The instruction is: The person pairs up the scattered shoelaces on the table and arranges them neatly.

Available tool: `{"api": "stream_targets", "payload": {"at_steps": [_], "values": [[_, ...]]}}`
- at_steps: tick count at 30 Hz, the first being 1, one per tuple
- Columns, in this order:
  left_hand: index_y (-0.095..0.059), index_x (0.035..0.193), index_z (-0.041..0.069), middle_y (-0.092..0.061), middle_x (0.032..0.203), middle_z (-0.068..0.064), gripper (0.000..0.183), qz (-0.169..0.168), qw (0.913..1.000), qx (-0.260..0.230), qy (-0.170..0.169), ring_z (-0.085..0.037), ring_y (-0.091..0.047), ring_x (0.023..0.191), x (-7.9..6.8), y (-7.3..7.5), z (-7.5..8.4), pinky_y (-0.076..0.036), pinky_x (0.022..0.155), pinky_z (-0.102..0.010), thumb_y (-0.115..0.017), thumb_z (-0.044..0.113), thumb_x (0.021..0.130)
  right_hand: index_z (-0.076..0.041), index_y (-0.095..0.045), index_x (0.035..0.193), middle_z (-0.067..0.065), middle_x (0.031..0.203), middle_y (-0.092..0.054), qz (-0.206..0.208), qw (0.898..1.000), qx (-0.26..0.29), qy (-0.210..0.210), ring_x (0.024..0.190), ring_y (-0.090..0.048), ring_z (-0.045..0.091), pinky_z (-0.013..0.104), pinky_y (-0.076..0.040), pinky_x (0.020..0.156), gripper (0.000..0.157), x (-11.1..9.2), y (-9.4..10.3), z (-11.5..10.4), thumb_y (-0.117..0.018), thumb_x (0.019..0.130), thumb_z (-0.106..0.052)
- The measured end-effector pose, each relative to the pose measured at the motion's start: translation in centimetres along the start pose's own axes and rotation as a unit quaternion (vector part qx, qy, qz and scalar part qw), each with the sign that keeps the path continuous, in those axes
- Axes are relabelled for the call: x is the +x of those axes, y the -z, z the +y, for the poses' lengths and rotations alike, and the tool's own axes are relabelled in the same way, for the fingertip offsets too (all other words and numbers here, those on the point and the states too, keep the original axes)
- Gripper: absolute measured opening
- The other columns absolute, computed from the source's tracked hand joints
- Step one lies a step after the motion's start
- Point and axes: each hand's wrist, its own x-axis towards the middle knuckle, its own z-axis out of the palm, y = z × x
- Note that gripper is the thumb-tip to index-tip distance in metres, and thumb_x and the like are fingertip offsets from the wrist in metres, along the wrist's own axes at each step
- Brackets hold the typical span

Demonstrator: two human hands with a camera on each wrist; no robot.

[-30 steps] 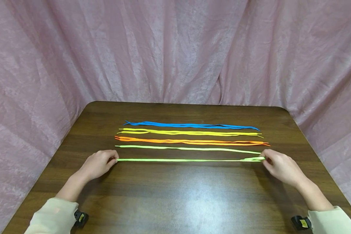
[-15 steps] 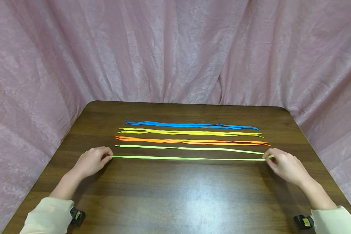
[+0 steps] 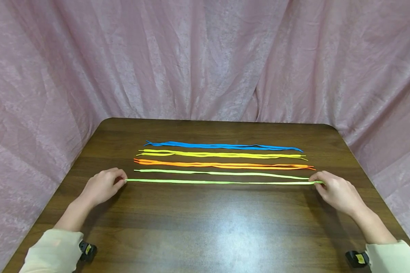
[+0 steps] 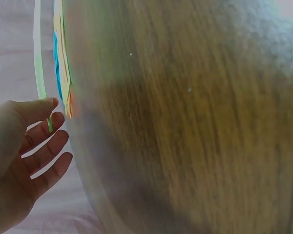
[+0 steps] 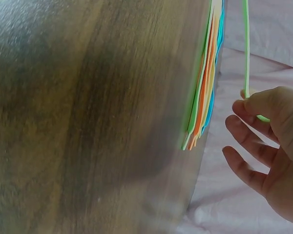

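A light green shoelace (image 3: 205, 182) is stretched nearly straight from side to side between both hands. My left hand (image 3: 102, 185) pinches its left end between thumb and index finger; in the left wrist view a short tip of the lace (image 4: 50, 125) pokes out below them. Near the other end, my right hand (image 3: 338, 191) pinches it, and a short tail (image 5: 262, 118) shows under the thumb in the right wrist view. Just beyond, a second light green shoelace (image 3: 177, 172) lies lengthwise on the table, its right end by my right fingertips.
Farther back, orange shoelaces (image 3: 222, 165), yellow shoelaces (image 3: 222, 154) and blue shoelaces (image 3: 222, 146) lie in parallel rows on the brown wooden table (image 3: 177, 235). A pink curtain (image 3: 205, 60) hangs behind the table's far edge and along both sides.
Both hands have moved outward and slightly away from me, bringing the held green shoelace closer to the one lying down. My right fingers have slid toward its right end, shortening the tail.
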Motion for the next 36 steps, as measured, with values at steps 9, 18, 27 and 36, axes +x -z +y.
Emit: {"api": "stream_targets", "payload": {"at_steps": [9,18,27,36], "values": [[-0.063,0.083,0.015,-0.061,0.079,0.004,0.004,0.007,1.0,0.002,-0.002,-0.018,-0.057,0.067,0.2,0.4,-0.2,-0.043,0.055,-0.042,-0.067,0.016,0.081,-0.017,-0.061,0.09,0.003,0.081,-0.068,-0.016,1.0,-0.013,-0.006,0.049,-0.04,0.005,0.028,-0.03,0.04,0.026,-0.1,0.3,0.3,-0.068,0.071,0.0],[-0.064,0.084,0.015,-0.061,0.08,0.003,0.005,0.01,0.9999,0.006,0.0,-0.018,-0.057,0.066,0.4,0.6,-0.4,-0.043,0.053,-0.042,-0.065,0.019,0.083,-0.014,-0.059,0.082,-0.001,0.077,-0.063,0.034,0.997,-0.026,0.057,0.062,-0.06,0.02,0.034,-0.042,0.045,0.027,0.0,0.1,1.0,-0.074,0.063,0.0],[-0.066,0.085,0.014,-0.056,0.07,0.007,0.006,0.017,0.9999,0.0,-0.001,-0.011,-0.047,0.06,1.1,1.0,-0.4,-0.036,0.05,-0.03,-0.067,0.02,0.083,-0.012,-0.06,0.08,-0.005,0.072,-0.058,0.038,0.996,-0.028,0.073,0.06,-0.054,0.012,0.03,-0.042,0.048,0.028,0.0,0.0,1.9,-0.071,0.059,0.004],[-0.063,0.08,0.017,-0.054,0.067,0.007,0.005,0.01,0.9998,-0.013,0.014,-0.011,-0.046,0.058,1.9,0.1,-0.6,-0.034,0.05,-0.029,-0.068,0.015,0.081,-0.013,-0.06,0.076,-0.007,0.07,-0.053,0.036,0.998,-0.021,0.057,0.06,-0.049,0.009,0.029,-0.04,0.05,0.023,0.1,-0.5,3.0,-0.07,0.063,0.003]]}}
